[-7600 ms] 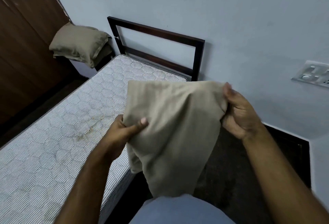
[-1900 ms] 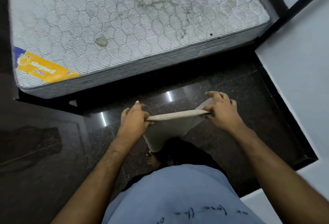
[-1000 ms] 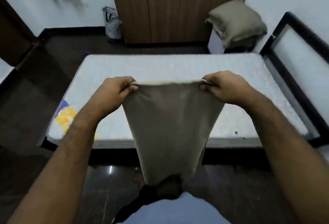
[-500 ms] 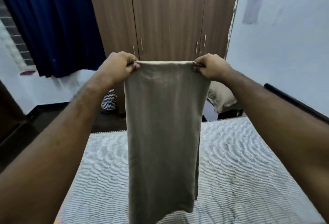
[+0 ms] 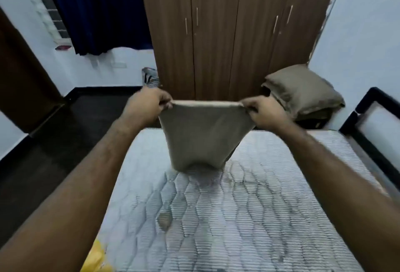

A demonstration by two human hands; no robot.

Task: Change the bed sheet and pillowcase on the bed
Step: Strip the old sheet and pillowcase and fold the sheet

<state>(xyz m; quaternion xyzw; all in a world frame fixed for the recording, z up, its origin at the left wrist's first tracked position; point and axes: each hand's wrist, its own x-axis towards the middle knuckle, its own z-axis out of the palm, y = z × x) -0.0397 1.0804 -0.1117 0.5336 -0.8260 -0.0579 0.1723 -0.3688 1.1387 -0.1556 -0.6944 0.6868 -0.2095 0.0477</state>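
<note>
Nearest the camera, a yellow label [image 5: 95, 258] shows at the corner of the bare mattress [image 5: 238, 217], whose quilted top is ribbed with fine stripes and marked by a few dull stains. Both forearms reach out over it. The left hand [image 5: 147, 104] and the right hand [image 5: 263, 112] each pinch one top corner of a beige cloth [image 5: 201, 135], fingers curled tight on the hem, so its upper edge is stretched straight between them. The cloth looks soft and matte; it narrows downward and its lower fold is just above or touching the mattress, which of the two cannot be told. To the right stands a dark bed frame [image 5: 368, 109]. Beyond the mattress a plump beige pillow [image 5: 303, 94] sits beside a brown wood-grain wardrobe [image 5: 227, 33] with slim metal handles. A dark blue curtain [image 5: 97, 7] hangs at the far left.
</note>
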